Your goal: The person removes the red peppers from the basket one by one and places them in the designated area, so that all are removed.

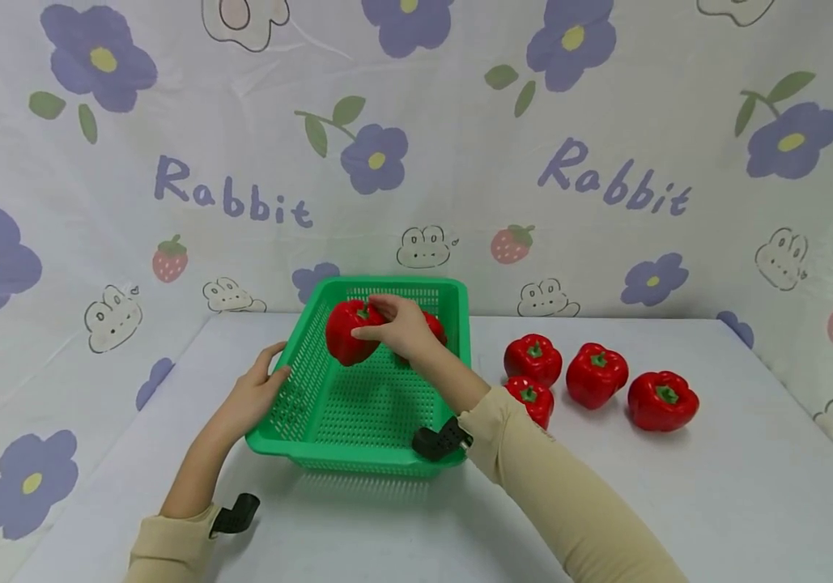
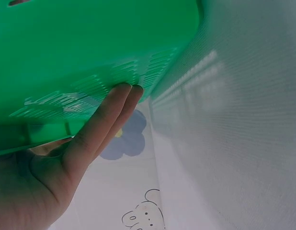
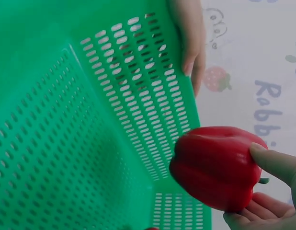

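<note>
Right hand (image 1: 400, 324) grips a red pepper (image 1: 346, 332) over the green basket (image 1: 358, 441), stem up. Left hand (image 1: 256, 397), fingers straight, presses the basket's left wall. Backdrop reads "Rabbit".

four red peppers (image 1: 595, 376), white table (image 1: 715, 486), floral backdrop (image 1: 605, 186)

Basket (image 1: 358, 405): green plastic, perforated walls and floor, smooth with a soft sheen along the rim. Held pepper (image 1: 349, 332): red, glossy, waxy-smooth skin that looks like plastic, catching highlights; green stem matt. Loose peppers (image 1: 595, 374) on table: same shiny finish. Table (image 1: 678, 486): white, matt, finely textured weave visible in left wrist view. Backdrop (image 1: 460, 162): printed sheet, slightly creased, faint sheen. Sleeves (image 1: 562, 486): beige cloth, matt.
</note>
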Demonstrator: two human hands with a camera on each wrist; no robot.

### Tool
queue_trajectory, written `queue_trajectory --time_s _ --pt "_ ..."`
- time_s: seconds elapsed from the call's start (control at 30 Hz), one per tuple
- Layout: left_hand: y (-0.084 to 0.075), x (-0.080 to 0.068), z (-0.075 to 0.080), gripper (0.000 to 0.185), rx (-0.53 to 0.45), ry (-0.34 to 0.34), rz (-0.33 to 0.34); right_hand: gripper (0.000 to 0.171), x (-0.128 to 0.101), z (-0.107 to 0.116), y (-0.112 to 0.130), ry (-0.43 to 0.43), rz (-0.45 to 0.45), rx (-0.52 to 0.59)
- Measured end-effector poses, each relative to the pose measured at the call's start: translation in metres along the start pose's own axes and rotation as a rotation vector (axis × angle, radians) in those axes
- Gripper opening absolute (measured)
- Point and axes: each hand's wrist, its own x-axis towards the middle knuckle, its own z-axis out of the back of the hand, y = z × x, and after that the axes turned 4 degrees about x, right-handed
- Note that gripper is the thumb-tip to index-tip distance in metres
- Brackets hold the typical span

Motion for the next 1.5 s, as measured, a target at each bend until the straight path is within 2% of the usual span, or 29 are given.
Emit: queue_trajectory --time_s 0.53,0.83,1.0,1.27,1.5 --pt "0.002 0.001 -0.003 0.057 -0.012 0.001 -0.001 0.064 -0.033 0.023 0.014 0.018 0.095 0.053" --pt "0.002 0.001 -0.004 0.057 -0.014 0.01 -0.003 0.066 -0.063 0.05 0.015 0.005 0.127 0.052" --pt "0.003 0.001 -0.002 0.056 0.009 0.008 -0.012 0.067 -0.078 0.067 0.015 -0.022 0.108 0.036" --pt "0.002 0.002 -0.001 0.057 -0.009 0.014 -0.006 0.068 -0.098 0.096 0.007 -0.078 0.145 0.001" --pt "0.003 0.002 0.0 0.057 -0.013 0.013 -0.003 0.072 -0.118 0.12 -0.002 -0.149 0.095 -0.037"
